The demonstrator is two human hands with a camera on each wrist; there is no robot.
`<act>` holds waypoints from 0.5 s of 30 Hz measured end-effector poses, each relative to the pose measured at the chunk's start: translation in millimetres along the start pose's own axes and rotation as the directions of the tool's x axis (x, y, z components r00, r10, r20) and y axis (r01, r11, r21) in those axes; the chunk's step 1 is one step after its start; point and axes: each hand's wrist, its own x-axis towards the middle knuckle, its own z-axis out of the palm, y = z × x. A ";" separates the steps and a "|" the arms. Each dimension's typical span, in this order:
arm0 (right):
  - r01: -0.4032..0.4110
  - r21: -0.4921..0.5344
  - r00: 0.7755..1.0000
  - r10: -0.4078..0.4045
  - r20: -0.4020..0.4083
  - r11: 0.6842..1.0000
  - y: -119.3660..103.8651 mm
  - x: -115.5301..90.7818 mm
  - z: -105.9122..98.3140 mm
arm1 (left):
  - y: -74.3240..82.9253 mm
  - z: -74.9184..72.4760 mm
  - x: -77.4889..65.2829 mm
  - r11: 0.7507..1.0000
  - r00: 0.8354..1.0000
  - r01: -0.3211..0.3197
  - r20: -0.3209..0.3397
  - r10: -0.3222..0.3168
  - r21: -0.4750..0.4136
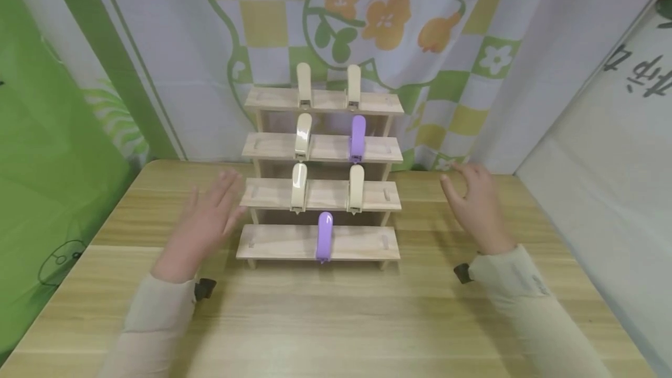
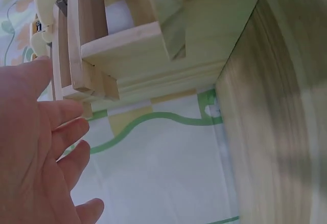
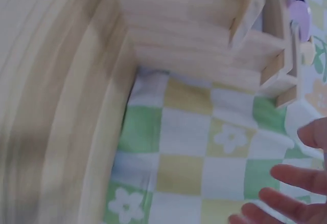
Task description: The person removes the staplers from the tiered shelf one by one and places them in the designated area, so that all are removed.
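Note:
A four-step wooden stand carries several small staplers, all upright with their ends toward me. On the top step are two cream staplers. The second step has a cream stapler on the left and a purple stapler on the right. Two more cream staplers occupy the third step, and one purple stapler sits mid-step at the bottom. My left hand is beside the stand's left side, fingers extended and holding nothing. Off to the stand's right, my right hand is raised with nothing in it, fingers slightly bent.
The stand is on a wood-grain table. Behind it hangs a patterned curtain with checks and orange flowers. A green cloth borders the left, and a white panel with dark writing the right.

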 end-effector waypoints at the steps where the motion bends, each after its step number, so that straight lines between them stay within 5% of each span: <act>1: 0.012 0.025 0.999 -0.011 -0.037 1.000 -3.1 1.8 1.7 | 1.0 1.0 -1.0 1.000 1.000 0.003 0.001 -0.003 -0.009; 8: 0.165 0.141 0.958 -0.125 -0.259 0.976 -24.5 14.1 9.3 | 4.5 4.3 -4.7 0.999 1.000 0.023 0.014 -0.023 -0.023; 11: 0.204 0.166 0.946 -0.150 -0.286 0.965 -35.6 20.1 9.8 | 5.4 5.5 -4.9 0.999 0.999 0.025 0.026 -0.025 -0.031; 15: 0.144 0.254 0.970 -0.085 -0.228 0.957 -50.4 30.6 10.2 | 6.9 7.5 -4.4 0.999 0.999 0.031 0.037 -0.030 -0.032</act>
